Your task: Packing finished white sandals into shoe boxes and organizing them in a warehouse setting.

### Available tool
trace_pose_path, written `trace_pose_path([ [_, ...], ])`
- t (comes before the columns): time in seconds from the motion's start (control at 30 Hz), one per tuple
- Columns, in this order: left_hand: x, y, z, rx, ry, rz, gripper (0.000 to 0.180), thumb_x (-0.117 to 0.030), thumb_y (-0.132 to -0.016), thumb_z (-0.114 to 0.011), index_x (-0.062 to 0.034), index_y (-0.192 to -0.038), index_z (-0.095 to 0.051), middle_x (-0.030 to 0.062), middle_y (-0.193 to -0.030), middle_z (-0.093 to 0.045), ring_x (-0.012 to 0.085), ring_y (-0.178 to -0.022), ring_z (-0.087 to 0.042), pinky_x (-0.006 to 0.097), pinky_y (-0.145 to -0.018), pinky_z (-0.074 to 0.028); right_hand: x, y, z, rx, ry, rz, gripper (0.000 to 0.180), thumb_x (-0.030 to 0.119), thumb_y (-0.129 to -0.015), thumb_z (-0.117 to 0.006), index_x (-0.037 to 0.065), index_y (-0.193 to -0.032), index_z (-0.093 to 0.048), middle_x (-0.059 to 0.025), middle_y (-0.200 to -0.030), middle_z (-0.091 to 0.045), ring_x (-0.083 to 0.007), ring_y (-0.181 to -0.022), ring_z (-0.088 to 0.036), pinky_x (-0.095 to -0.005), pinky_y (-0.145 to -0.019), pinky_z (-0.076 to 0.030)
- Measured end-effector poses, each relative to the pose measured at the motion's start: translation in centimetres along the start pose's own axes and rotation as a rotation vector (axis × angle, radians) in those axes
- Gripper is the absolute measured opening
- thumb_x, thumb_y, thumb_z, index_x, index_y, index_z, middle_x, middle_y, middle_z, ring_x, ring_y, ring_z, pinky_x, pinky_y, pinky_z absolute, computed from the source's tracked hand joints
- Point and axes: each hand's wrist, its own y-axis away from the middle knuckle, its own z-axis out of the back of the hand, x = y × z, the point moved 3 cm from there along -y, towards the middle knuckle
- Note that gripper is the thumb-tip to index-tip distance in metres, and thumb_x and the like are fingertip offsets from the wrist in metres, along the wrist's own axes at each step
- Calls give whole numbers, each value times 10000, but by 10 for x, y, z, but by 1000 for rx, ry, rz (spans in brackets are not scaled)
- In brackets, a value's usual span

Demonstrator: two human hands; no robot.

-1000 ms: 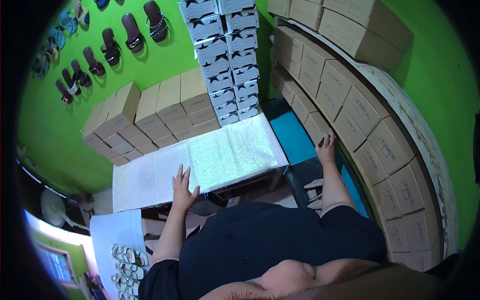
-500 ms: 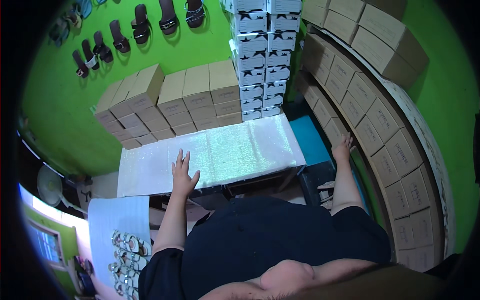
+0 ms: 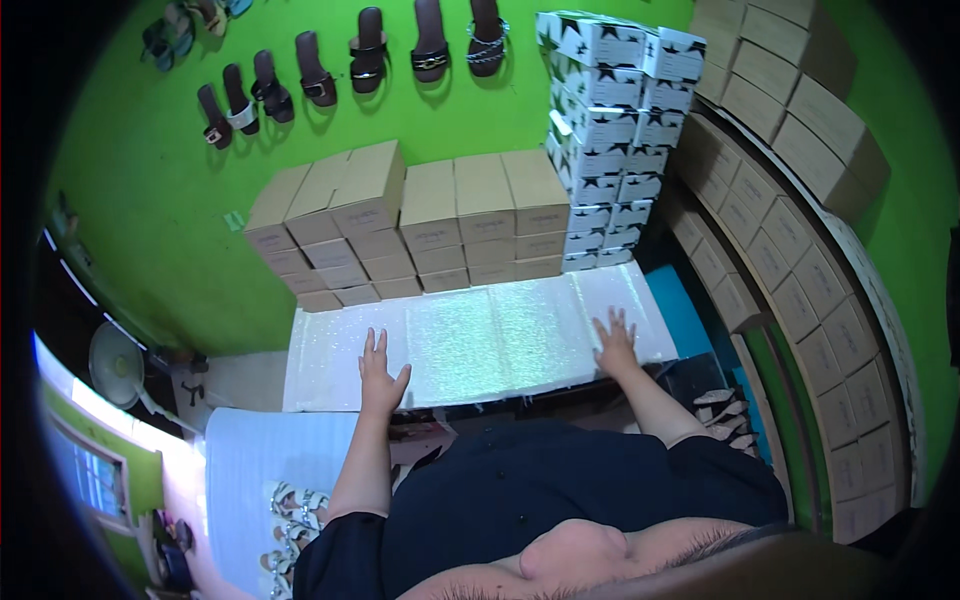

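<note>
Both of my arms reach forward over a table draped in a shiny white iridescent sheet (image 3: 490, 340). My left hand (image 3: 382, 380) is at the near left part of the sheet, fingers spread and holding nothing. My right hand (image 3: 617, 345) is toward the sheet's right end, also with spread fingers and nothing in it. Whether either palm touches the sheet, I cannot tell. Brown cardboard boxes (image 3: 435, 228) stand stacked along the table's far edge. To their right rises a tall stack of white boxes with black stars (image 3: 600, 150).
Dark sandals (image 3: 368, 55) hang on the green wall. Brown boxes fill curved shelves (image 3: 800, 270) on the right. Pale shoes (image 3: 725, 415) sit low by my right arm. White sandals (image 3: 285, 535) lie on a white-covered surface (image 3: 270, 450) at left, near a fan (image 3: 117, 365).
My right hand has moved left from beside the shelves to over the sheet. My left hand stays spread at the near edge. The view has shifted, so the room appears farther right.
</note>
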Motion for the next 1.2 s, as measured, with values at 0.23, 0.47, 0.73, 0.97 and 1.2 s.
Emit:
trace_pose_path([
  [0.23,75,-5,42,-31,129,87,875,-249,-796,-737,-131,-1539,-289,198,-1608,-198,399,-1451,-270,607,-1160,-194,203,-68,27,21,-80,383,843,236,-780,-710,265,-1530,-328,-155,-1642,-91,-389,-1518,-29,-682,-1155,-72],
  [0.47,124,9,93,-98,-30,118,878,-195,-787,-735,-107,-1538,-288,206,-1597,-224,375,-1343,-393,524,-1132,-279,353,-157,71,-220,-55,605,845,182,-794,-683,218,-1542,-291,-117,-1637,-133,-357,-1521,-56,-721,-1130,-81],
  [0.73,148,41,132,-164,-114,189,885,-152,-771,-736,-90,-1534,-293,212,-1582,-260,348,-1247,-508,445,-1095,-379,430,-257,102,-538,217,589,795,119,-860,-540,148,-1574,-191,-51,-1643,-151,-295,-1525,-105,-747,-1109,-101],
  [0.97,155,62,138,-155,-90,296,897,-216,-778,-736,-105,-1541,-279,209,-1591,-236,366,-1354,-386,536,-1132,-263,447,-302,105,-516,415,588,821,120,-864,-550,183,-1582,-157,-26,-1644,-151,-275,-1526,-100,-750,-1115,-89],
  [1.2,140,64,134,-161,-67,391,907,-281,-791,-736,-137,-1551,-263,188,-1609,-199,382,-1462,-259,632,-1162,-149,434,-317,115,-526,358,654,824,110,-858,-559,180,-1580,-166,-17,-1639,-171,-281,-1520,-125,-746,-1118,-100],
])
